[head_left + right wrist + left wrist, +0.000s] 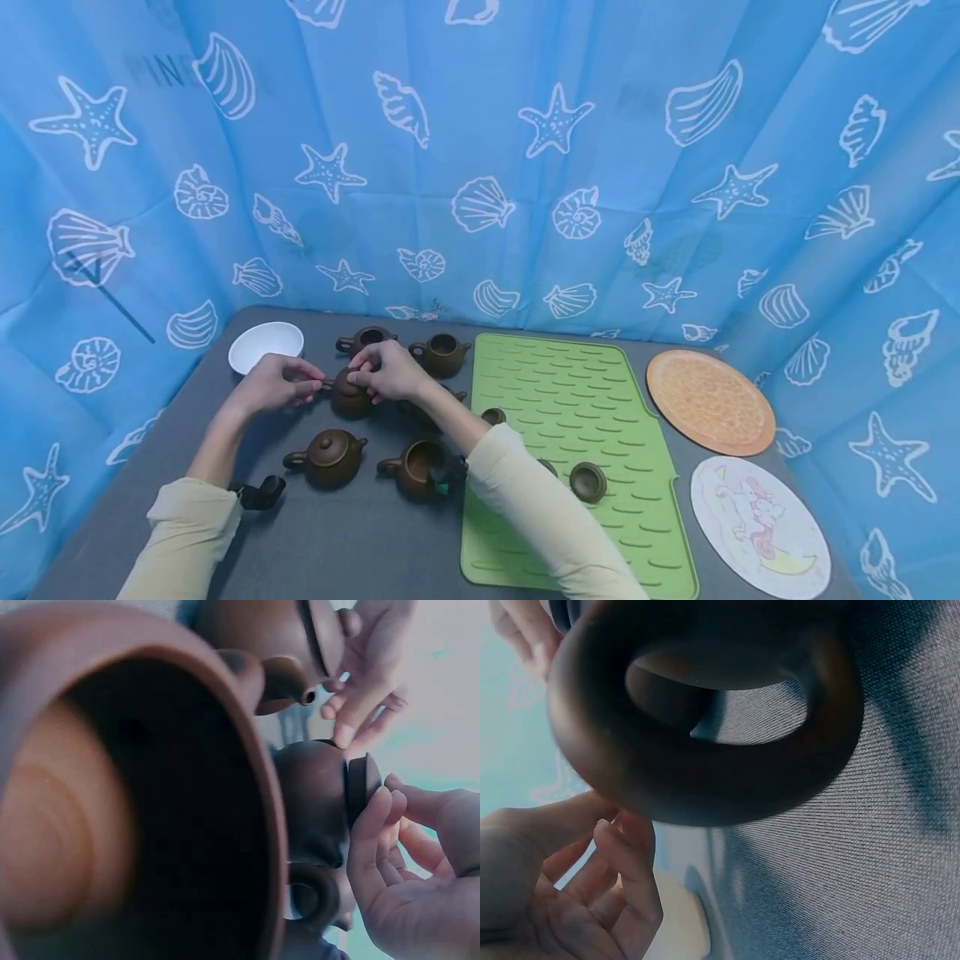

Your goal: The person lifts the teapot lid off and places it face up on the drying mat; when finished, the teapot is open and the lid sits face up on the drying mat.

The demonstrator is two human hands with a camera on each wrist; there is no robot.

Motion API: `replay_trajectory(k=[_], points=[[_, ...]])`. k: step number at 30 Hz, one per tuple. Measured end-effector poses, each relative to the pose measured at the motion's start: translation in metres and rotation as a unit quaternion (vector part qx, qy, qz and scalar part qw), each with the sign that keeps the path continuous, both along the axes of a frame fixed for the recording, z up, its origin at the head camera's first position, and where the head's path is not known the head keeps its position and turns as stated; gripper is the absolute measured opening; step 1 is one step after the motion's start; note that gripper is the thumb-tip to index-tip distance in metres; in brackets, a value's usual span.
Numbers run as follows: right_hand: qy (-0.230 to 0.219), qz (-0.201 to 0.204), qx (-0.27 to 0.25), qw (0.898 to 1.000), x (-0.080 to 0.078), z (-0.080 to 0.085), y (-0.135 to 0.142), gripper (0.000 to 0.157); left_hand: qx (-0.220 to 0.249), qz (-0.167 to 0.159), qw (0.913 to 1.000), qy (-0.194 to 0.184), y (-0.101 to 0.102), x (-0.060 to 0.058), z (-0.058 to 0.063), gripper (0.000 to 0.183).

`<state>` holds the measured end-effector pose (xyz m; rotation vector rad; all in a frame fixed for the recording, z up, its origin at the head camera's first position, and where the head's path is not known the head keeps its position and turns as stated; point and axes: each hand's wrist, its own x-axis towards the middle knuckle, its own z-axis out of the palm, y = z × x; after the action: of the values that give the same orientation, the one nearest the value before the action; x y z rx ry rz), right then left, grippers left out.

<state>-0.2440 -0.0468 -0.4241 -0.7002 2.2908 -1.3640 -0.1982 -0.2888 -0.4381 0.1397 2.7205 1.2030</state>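
Note:
My left hand pinches the handle of a small brown teapot from the left. With thumb and fingertips, my right hand holds a brown lid at that teapot's mouth. The right wrist view shows the lid's edge a little apart from the body of the teapot. Nearer me, a brown teapot stands with its lid on. To its right is a lidless teapot. Behind the hands are two more lidless teapots, one at the left and one at the right.
Another teapot is partly covered by the right forearm. Several lids, one at the front, lie on a green mat. A white bowl stands back left. Two round mats, orange and white, lie at the right.

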Motion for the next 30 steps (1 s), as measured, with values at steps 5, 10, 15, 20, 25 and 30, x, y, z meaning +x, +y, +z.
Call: replay_trajectory(k=[5,10,15,20,25,30], points=[[0.003,0.008,-0.034,0.999,0.002,0.007,0.015,0.016,-0.003,0.003,1.0000,-0.002,0.001,0.001,0.001,0.023],[0.019,0.031,-0.043,0.998,0.008,0.019,0.043,0.017,-0.003,0.007,1.0000,0.001,0.002,0.002,0.001,0.022],[0.031,0.053,-0.046,0.997,0.011,0.023,0.077,0.019,0.000,0.004,1.0000,0.008,0.001,0.003,0.001,0.022],[0.026,0.061,-0.048,0.997,0.016,0.023,0.117,0.017,-0.002,0.000,0.9999,0.010,0.001,0.004,0.001,0.022],[0.004,0.064,-0.046,0.997,0.023,0.023,0.156,0.025,-0.003,-0.002,0.9999,0.010,0.000,0.004,0.000,0.023],[-0.011,0.064,-0.045,0.997,0.029,0.023,0.192,0.046,-0.007,-0.003,0.9999,0.009,0.000,0.002,0.000,0.023]])
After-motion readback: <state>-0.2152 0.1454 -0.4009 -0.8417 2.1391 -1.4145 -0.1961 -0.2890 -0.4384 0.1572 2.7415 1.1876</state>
